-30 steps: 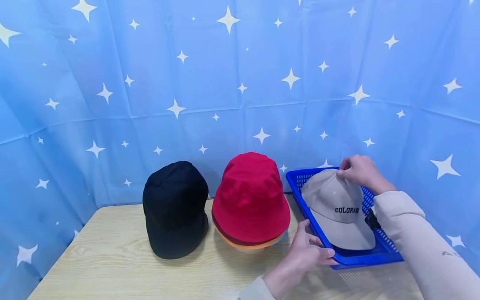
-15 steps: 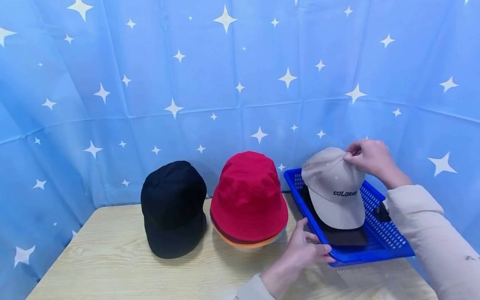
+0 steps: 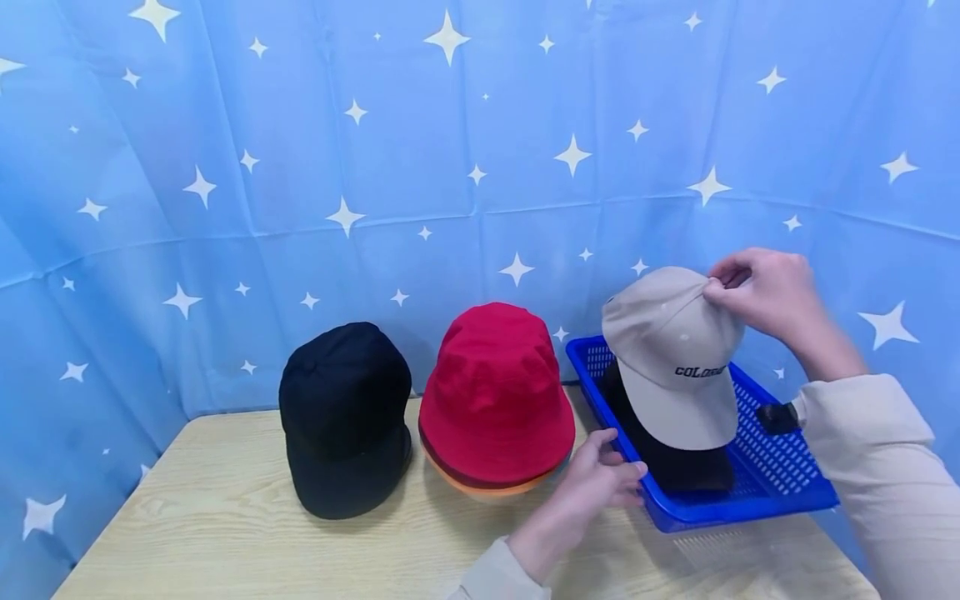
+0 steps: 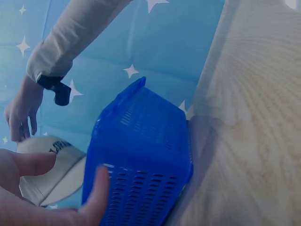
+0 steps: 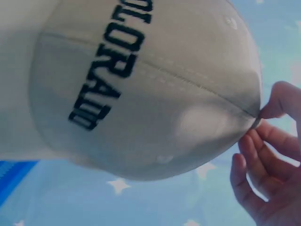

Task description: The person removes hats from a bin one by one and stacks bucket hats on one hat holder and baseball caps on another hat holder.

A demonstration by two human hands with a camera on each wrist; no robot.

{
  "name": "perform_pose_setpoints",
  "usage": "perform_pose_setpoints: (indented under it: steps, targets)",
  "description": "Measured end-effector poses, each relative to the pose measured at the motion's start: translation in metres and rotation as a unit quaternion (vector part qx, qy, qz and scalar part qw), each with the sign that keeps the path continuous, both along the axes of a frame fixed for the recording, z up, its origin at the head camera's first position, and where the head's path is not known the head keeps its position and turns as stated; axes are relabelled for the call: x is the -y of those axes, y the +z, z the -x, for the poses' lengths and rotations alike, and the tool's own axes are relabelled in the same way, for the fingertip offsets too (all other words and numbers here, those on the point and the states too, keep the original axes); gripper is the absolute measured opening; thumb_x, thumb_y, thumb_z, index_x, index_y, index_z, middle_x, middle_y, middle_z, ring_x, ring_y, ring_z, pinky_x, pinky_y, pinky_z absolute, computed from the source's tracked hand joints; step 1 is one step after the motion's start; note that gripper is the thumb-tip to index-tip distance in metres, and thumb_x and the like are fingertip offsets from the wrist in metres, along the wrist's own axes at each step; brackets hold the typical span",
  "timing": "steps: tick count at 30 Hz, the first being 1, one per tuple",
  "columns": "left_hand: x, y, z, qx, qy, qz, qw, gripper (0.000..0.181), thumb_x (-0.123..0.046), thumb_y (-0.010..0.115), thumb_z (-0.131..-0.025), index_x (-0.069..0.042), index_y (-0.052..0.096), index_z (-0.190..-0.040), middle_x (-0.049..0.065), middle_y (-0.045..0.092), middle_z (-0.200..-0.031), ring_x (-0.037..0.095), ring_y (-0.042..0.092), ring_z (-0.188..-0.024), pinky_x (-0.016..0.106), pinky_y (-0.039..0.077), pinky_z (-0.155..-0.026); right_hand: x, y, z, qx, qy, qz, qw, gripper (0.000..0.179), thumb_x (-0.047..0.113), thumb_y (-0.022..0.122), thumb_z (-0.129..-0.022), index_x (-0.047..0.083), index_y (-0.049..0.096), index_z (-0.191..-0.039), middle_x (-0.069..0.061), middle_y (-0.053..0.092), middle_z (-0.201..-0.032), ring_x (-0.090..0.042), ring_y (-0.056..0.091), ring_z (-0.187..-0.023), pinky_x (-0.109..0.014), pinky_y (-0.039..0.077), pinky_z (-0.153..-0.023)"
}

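My right hand pinches the top of a beige baseball cap and holds it raised over the blue basket. In the right wrist view, thumb and fingertips gather the crown of the cap, which has dark COLORADO lettering. Below it in the basket lies a black cap, partly hidden. My left hand is beside the basket's near left corner. Its thumb and fingers are spread in the left wrist view, near the basket wall; whether a fingertip touches it I cannot tell.
A red bucket hat sits at the middle of the wooden table, over an orange-brimmed hat. Left of it stands a black cap. A blue star-printed curtain hangs behind the table.
The beige cap has risen from inside the basket with my right hand, uncovering the black cap beneath. My left hand has shifted slightly left, from the basket's rim, its fingers loosening.
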State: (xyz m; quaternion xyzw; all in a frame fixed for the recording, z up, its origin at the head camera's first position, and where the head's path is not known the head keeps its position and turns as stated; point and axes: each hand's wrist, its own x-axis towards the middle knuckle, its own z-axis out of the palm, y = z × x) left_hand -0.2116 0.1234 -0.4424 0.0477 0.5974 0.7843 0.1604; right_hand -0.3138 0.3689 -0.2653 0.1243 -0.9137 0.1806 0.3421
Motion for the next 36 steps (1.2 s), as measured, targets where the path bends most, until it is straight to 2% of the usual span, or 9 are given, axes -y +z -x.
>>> perform_pose_setpoints:
  steps: [5,8,11,16,21,22,25,29,36]
  targets:
    - [0.005,0.009,-0.001,-0.042,0.008,0.108,0.9932,0.050,-0.018,0.076,-0.091,-0.017,0.059,-0.138,0.010,0.055,-0.139,0.027,0.068,-0.109,0.049,0.058,-0.098,0.013,0.011,-0.023,-0.013,0.000,0.003,0.9999,0.018,0.022,0.072,-0.085,0.005,0.078,-0.090,-0.011,0.075,-0.080,0.022,0.041,-0.067,-0.020,0.033,-0.067]
    - [0.007,0.015,-0.003,-0.064,0.014,0.142,0.9876,0.042,-0.024,0.078,-0.090,-0.021,0.065,-0.130,0.003,0.056,-0.139,0.024,0.062,-0.120,0.048,0.055,-0.100,0.024,0.013,-0.036,-0.035,0.003,-0.004,0.9994,0.018,0.022,0.072,-0.085,0.005,0.077,-0.089,-0.013,0.074,-0.082,0.022,0.040,-0.065,-0.015,0.034,-0.063]
    - [0.009,0.019,-0.003,-0.077,0.012,0.108,0.9911,0.026,-0.020,0.075,-0.092,-0.016,0.070,-0.118,-0.001,0.065,-0.122,0.017,0.064,-0.110,0.039,0.058,-0.093,0.035,0.012,-0.047,-0.054,0.006,-0.002,0.9985,0.017,0.021,0.073,-0.084,0.005,0.077,-0.087,-0.013,0.074,-0.081,0.022,0.039,-0.064,-0.011,0.034,-0.060]
    - [0.015,0.020,-0.001,-0.091,-0.024,-0.011,0.9955,0.001,-0.002,0.065,-0.097,-0.001,0.064,-0.097,0.001,0.065,-0.089,0.010,0.063,-0.083,0.031,0.064,-0.080,0.044,0.007,-0.061,-0.065,0.012,0.030,0.9973,0.014,0.017,0.075,-0.082,0.004,0.077,-0.086,-0.016,0.073,-0.082,0.024,0.041,-0.064,-0.006,0.035,-0.058]
    - [0.018,0.022,-0.001,-0.085,-0.072,-0.072,0.9911,0.020,0.010,0.058,-0.097,-0.005,0.052,-0.087,0.000,0.058,-0.079,0.011,0.061,-0.077,0.036,0.066,-0.077,0.048,0.001,-0.074,-0.078,0.005,0.080,0.9938,0.016,0.014,0.075,-0.084,0.000,0.076,-0.090,-0.020,0.071,-0.087,0.029,0.043,-0.067,0.002,0.035,-0.061]
    - [0.018,0.022,-0.001,-0.086,-0.077,-0.075,0.9905,0.019,0.011,0.057,-0.097,-0.005,0.052,-0.088,0.000,0.058,-0.079,0.012,0.062,-0.076,0.036,0.066,-0.077,0.049,-0.001,-0.076,-0.082,0.001,0.087,0.9928,0.017,0.015,0.074,-0.084,0.000,0.076,-0.092,-0.017,0.071,-0.087,0.030,0.043,-0.068,0.003,0.035,-0.064]
    - [0.019,0.023,-0.002,-0.094,-0.075,-0.066,0.9906,0.014,0.012,0.057,-0.097,-0.001,0.056,-0.092,0.005,0.065,-0.082,0.015,0.067,-0.075,0.037,0.066,-0.077,0.051,-0.005,-0.083,-0.097,-0.008,0.115,0.9886,0.017,0.015,0.074,-0.085,0.001,0.077,-0.094,0.012,0.069,-0.087,0.031,0.045,-0.070,0.002,0.033,-0.073]
    - [0.020,0.025,-0.004,-0.111,-0.044,-0.022,0.9926,0.014,0.013,0.059,-0.095,0.000,0.063,-0.098,0.013,0.078,-0.094,0.020,0.075,-0.078,0.035,0.066,-0.073,0.052,-0.012,-0.093,-0.110,-0.015,0.172,0.9788,0.019,0.013,0.077,-0.087,0.003,0.080,-0.103,0.042,0.055,-0.087,0.027,0.051,-0.074,0.004,0.036,-0.078]
    - [0.024,0.032,-0.008,-0.134,-0.021,-0.003,0.9907,0.017,0.014,0.061,-0.093,-0.002,0.065,-0.098,0.012,0.079,-0.096,0.017,0.076,-0.079,0.030,0.065,-0.069,0.043,-0.031,-0.113,-0.108,0.002,0.287,0.9518,0.047,0.001,0.076,-0.088,0.007,0.067,-0.134,0.024,0.058,-0.121,0.012,0.061,-0.100,0.001,0.046,-0.083]
